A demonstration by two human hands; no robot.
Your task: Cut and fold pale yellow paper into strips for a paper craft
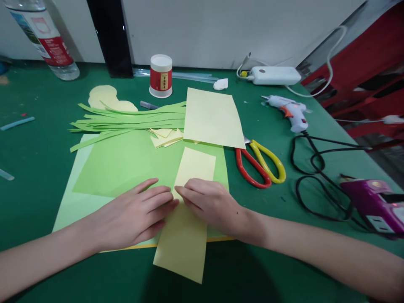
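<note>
Head view, contents by size. Tabletop (28, 168), green, carrying all items below. Pale green sheet (71, 206), one, with a bright green sheet (126, 164) lying over it. Left hand (142, 214), palm down, loosely open, fingers extended; fingertips at the left edge of the yellow strip; no hold visible. Right hand (211, 202), fingers partly curled, fingertips on the same strip; whether it pinches the paper cannot be told. Yellow strip (184, 248), one, lying lengthwise across the green sheets, near end reaching past their front edge. Green paper strips (135, 122), a bundle, right ends covered by a yellow rectangle (211, 118). Water bottle (53, 46), labelled, upright, far left. Purple socket box (366, 193), right. Scissors (267, 180), red and yellow handles, blades mostly under the rectangle. Glue gun (292, 111), white, orange trigger, on its side. White tub (160, 75), red label, upright. Yellow scraps (168, 138), several, just beside the rectangle.
</note>
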